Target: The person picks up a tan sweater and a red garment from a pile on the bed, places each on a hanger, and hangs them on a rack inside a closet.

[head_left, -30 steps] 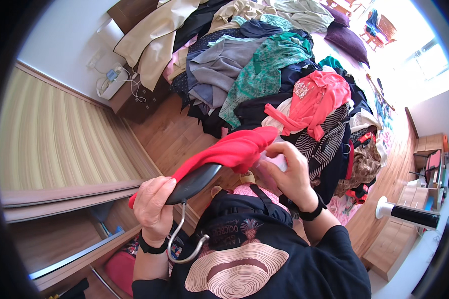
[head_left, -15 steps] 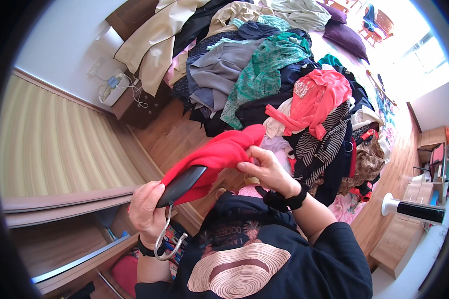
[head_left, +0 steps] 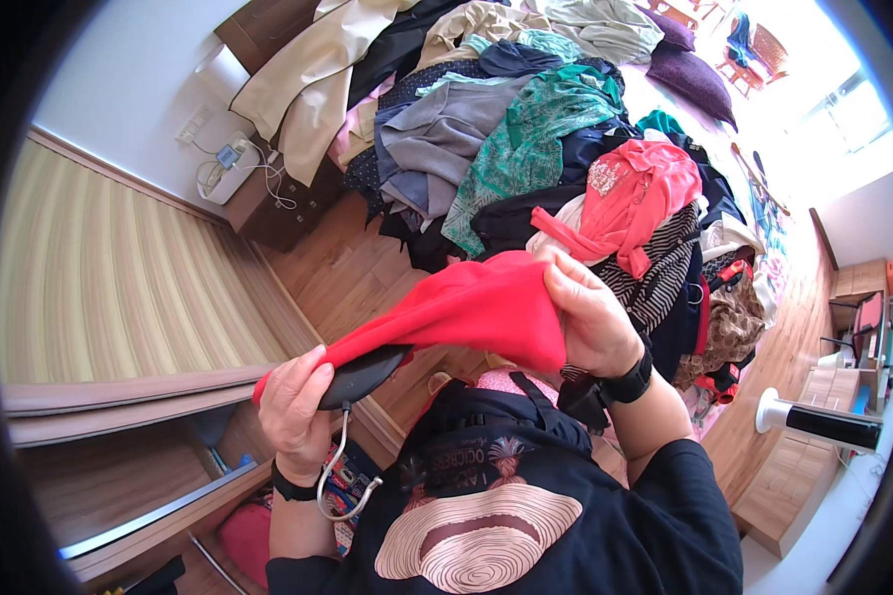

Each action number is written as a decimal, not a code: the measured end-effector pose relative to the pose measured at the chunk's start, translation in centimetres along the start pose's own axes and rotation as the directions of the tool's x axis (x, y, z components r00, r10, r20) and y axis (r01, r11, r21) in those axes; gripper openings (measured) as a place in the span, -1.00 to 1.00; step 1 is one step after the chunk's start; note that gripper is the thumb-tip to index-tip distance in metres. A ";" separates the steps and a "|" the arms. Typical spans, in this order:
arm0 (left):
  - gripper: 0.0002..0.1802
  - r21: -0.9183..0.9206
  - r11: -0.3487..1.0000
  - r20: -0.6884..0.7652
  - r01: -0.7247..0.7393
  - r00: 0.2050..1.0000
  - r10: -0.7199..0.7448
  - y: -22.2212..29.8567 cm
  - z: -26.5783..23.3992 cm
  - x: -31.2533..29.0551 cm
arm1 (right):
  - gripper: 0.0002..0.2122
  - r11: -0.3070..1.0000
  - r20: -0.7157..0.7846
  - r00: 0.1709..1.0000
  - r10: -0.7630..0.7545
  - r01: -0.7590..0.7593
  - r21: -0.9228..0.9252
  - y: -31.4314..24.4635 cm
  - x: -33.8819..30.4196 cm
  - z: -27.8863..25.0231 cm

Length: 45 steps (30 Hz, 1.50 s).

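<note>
A red cloth garment [head_left: 456, 309] is stretched between my two hands in front of my body. My left hand [head_left: 296, 405] is closed around one end of the garment together with a black hanger [head_left: 362, 377]. The hanger's metal hook [head_left: 339, 486] hangs down below that hand. My right hand [head_left: 593, 315] pinches the garment's other end, its fingers closed on the fabric. Part of the hanger lies hidden under the red cloth.
Ahead, a large pile of clothes [head_left: 446, 149] covers the bed, a coral top [head_left: 645, 193] at its near side. To my left stand a striped sliding door [head_left: 129, 297] and an open drawer [head_left: 139, 496]. A dark nightstand [head_left: 278, 208] and a white-and-black cylindrical appliance [head_left: 819, 421] flank the room.
My right hand has moved right and slightly up, pulling the red garment out wider. My left hand stays nearly in place, and the hanger's hook has swung a little.
</note>
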<state>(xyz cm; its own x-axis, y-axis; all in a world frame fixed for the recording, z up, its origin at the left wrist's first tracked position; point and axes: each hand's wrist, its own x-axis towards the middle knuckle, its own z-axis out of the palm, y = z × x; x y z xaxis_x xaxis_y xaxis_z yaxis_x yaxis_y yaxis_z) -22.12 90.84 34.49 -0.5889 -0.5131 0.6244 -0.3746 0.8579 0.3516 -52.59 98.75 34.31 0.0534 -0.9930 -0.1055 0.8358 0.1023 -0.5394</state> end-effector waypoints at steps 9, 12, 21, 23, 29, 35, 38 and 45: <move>-0.68 0.018 1.000 -0.044 0.005 0.999 -0.004 0.1 -0.2 0.4 | -0.82 0.572 0.104 0.947 0.304 -0.094 -0.815 1.2 -1.5 -0.6; -0.69 0.013 1.000 -0.025 -0.027 0.999 0.027 0.4 0.1 0.8 | -0.83 0.406 0.221 0.967 0.129 0.152 -0.901 2.3 -0.6 -0.1; -0.70 0.066 0.993 0.000 -0.100 0.995 0.100 0.8 -0.6 1.1 | -0.85 0.676 0.353 0.921 0.162 0.157 -0.720 1.4 -0.5 0.1; -0.70 0.076 0.991 -0.001 -0.109 0.994 0.110 0.9 -0.7 1.0 | -0.86 0.564 0.352 0.930 0.103 0.237 -0.791 1.8 -0.4 0.9; -0.70 0.106 0.990 0.012 -0.097 0.995 0.096 0.6 -0.9 0.6 | -0.86 0.210 0.371 0.902 -0.223 0.416 -0.885 1.0 -0.9 2.6; -0.70 0.088 0.991 0.006 -0.104 0.995 0.104 0.6 -0.7 0.7 | -0.86 0.806 0.047 0.983 0.176 -0.116 -0.580 1.1 -0.1 2.7; -0.71 0.092 0.989 0.019 -0.113 0.994 0.111 0.8 -0.7 0.9 | -0.82 0.629 0.093 0.954 0.285 -0.113 -0.769 0.4 0.6 2.9; -0.78 0.111 0.987 0.040 -0.114 0.993 0.110 1.2 -0.3 0.8 | -0.85 0.563 0.201 0.957 0.209 0.050 -0.825 -0.4 1.5 3.7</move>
<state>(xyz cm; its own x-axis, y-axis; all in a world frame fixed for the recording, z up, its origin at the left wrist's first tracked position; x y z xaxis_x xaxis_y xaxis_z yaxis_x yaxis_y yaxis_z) -22.79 91.49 35.64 -0.6544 -0.4164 0.6312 -0.3826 0.9023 0.1985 -50.88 97.00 37.46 0.3356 -0.9409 -0.0459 0.0223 0.0566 -0.9981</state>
